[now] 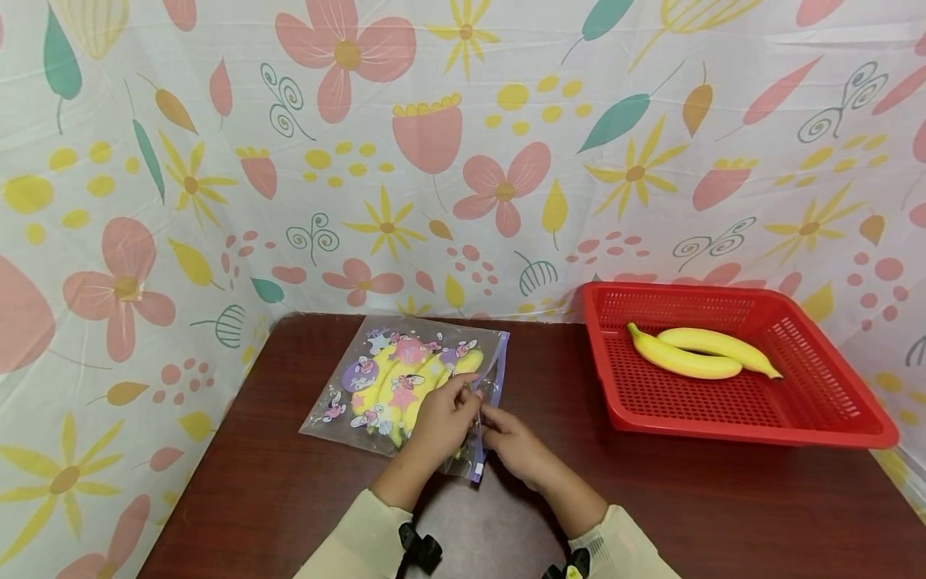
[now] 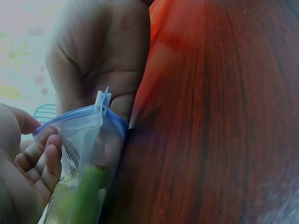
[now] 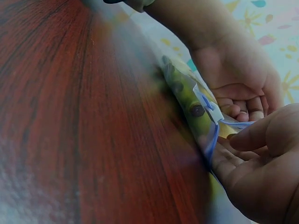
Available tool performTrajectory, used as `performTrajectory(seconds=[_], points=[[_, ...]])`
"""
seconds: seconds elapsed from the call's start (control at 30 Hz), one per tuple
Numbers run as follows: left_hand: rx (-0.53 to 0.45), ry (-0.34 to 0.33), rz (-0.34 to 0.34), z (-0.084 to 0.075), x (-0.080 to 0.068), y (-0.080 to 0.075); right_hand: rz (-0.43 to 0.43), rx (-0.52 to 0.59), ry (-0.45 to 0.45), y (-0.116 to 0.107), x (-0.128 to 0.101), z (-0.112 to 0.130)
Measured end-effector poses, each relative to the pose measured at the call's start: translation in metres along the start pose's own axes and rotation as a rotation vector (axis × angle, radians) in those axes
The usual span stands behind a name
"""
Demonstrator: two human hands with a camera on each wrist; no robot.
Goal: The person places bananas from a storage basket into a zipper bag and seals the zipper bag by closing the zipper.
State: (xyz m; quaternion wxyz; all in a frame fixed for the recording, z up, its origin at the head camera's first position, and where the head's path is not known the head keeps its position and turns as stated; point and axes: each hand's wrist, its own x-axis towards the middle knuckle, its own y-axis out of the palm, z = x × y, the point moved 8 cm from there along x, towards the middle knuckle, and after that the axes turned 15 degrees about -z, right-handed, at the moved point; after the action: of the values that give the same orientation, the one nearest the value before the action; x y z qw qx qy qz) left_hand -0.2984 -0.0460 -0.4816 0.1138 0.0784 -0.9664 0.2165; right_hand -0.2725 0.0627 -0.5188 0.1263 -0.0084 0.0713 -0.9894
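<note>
- Table [image 1: 687, 498]: dark wood, under both hands.
- Red basket [image 1: 832, 402]: well right of the right hand, holding two bananas [image 1: 698, 352].
- Zip bag [image 1: 383, 378]: printed, bananas inside, flat on the table, reaching away left from the hands.
- Left hand [image 1: 441, 418]: fingers curled, pinching the bag's blue zip edge.
- Right hand [image 1: 510, 442]: pinching the same edge, touching the left hand.

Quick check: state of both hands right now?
Left hand: pinches the blue zip edge of the clear cartoon-printed plastic bag of bananas.
Right hand: pinches the same edge.
</note>
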Motion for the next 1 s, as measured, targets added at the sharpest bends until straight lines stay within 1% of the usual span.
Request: performTrajectory(seconds=[0.3, 0.5, 0.67, 1.0], points=[[-0.005, -0.009, 0.003, 0.001, -0.001, 0.001, 0.076, 0.021, 0.008, 0.007, 0.001, 0.0], [0.011, -0.012, -0.008, 0.003, -0.001, 0.0, 0.082, 0.026, 0.013, 0.008, 0.0, 0.001], [0.024, -0.009, -0.011, 0.003, -0.001, 0.0, 0.065, 0.022, 0.036, 0.006, -0.001, 0.0], [0.004, -0.035, -0.003, 0.006, 0.0, 0.001, -0.042, -0.003, 0.072, -0.005, 0.0, 0.003]])
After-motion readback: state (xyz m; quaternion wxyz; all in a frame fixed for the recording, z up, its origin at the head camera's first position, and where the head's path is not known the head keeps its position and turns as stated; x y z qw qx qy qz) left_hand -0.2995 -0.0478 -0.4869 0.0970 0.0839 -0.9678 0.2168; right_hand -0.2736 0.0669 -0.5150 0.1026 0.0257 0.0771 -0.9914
